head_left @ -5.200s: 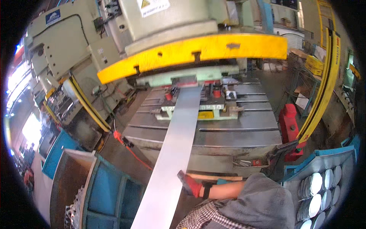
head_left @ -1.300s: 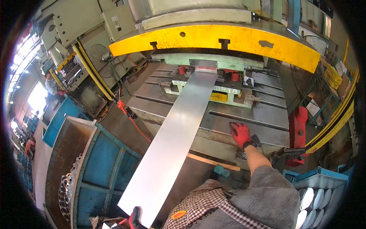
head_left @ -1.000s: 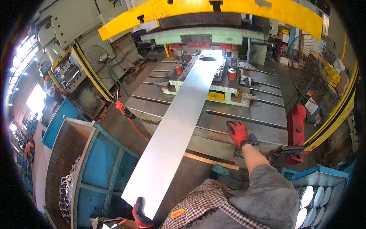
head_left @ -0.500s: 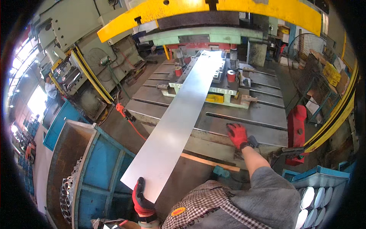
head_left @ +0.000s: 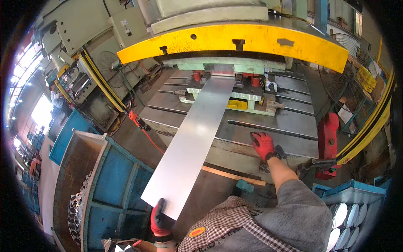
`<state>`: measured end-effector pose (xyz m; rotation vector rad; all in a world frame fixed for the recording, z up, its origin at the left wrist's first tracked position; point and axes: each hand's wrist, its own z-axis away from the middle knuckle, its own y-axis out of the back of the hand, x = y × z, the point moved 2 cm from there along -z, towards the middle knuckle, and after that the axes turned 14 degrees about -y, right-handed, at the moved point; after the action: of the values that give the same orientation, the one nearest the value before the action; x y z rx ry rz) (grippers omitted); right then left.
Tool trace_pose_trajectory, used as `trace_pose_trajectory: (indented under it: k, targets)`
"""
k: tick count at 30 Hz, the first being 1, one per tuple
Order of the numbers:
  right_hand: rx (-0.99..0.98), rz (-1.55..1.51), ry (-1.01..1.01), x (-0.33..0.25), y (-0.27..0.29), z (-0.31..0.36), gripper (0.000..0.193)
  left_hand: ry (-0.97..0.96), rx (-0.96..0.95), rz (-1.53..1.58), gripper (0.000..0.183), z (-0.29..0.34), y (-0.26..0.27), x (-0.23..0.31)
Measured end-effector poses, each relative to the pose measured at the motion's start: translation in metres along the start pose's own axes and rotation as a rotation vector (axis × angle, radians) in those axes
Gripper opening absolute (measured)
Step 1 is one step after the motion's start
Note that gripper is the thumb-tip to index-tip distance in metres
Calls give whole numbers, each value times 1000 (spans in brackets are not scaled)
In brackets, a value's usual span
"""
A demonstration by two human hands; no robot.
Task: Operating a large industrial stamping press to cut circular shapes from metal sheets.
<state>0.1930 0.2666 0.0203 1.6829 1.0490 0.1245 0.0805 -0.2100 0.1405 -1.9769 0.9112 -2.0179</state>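
Sloping up from the person's left hand point(head_left: 161, 221) to the press, a long, flat metal strip point(head_left: 189, 143) is gripped at its near end. The corner is pinched by this red-gloved hand, a dark-tipped thumb being laid on the upper face; how the fingers are set underneath cannot be told, as they are hidden by the sheet. The far end of the strip is covered by the pale green upper die point(head_left: 184, 64), and the length in front of it is carried over the lower die point(head_left: 254, 97). The right hand point(head_left: 262, 145), also red-gloved, is rested palm down near the front edge of the slotted press bed point(head_left: 289, 122), its fingers spread and unclosed. Above the dies, a yellow beam point(head_left: 218, 40) is seen. Perforated scrap point(head_left: 75, 210) is held in a blue-sided bin point(head_left: 111, 180) on the left; on the right, pale round discs point(head_left: 340, 215) are lined up in rows inside a blue container point(head_left: 357, 187).
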Motion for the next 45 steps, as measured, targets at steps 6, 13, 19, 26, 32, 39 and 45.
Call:
trace_pose_trajectory:
  k: [6,13,19,26,32,39,45]
  targets:
    - [85,38,52,-24,12,1,36,-39,-157,-107,33,-9,21,-36]
    - [25,52,2,-11,10,2,42,64,-186,35,30,-62,-67,-22]
    - [-35,47,-20,-13,7,1,43,92,-131,95,14,-83,-86,-36]
    - [11,30,16,-10,7,2,42,-44,-155,-22,17,-88,-69,-52]
    - [28,29,30,-12,10,2,41,185,-136,-16,23,-85,-80,-34]
    - [70,32,51,-27,16,3,36,219,-320,-154,24,-80,-17,-68]
    - [34,50,31,-9,14,2,38,258,-356,-205,24,-87,-47,-53]
